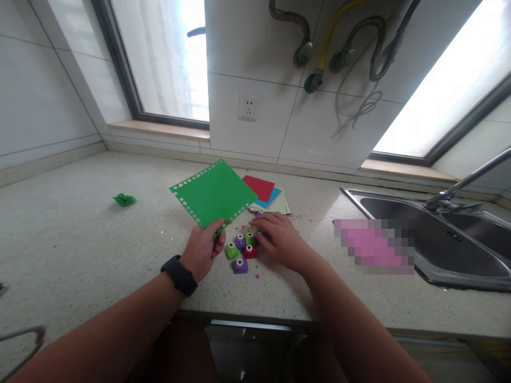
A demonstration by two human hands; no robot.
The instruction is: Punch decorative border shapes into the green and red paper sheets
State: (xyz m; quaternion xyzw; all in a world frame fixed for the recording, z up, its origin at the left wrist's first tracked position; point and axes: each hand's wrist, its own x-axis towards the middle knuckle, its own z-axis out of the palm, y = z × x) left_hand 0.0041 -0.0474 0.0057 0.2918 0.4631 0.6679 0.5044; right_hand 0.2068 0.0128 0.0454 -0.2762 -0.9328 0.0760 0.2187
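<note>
My left hand (204, 247), with a black watch (179, 275) on its wrist, pinches the lower corner of a green sheet of paper (215, 194). Small hearts, stars and other shapes are punched along several of its edges. My right hand (279, 236) is over the cluster of small craft punches, thumb and fingers apart, partly covering a purple punch. Between the hands are a red punch (249, 251), a green punch (231, 250) and a purple punch (240, 265), among others. Tiny paper cutouts (257, 276) lie scattered around them.
Behind the punches lies a stack of coloured paper, a red sheet (259, 188) on top. A crumpled green piece (124, 199) rests on the left of the speckled counter (131, 250). At right are a blurred pink item (371, 244) and a metal sink (423, 239) with a faucet (447, 197).
</note>
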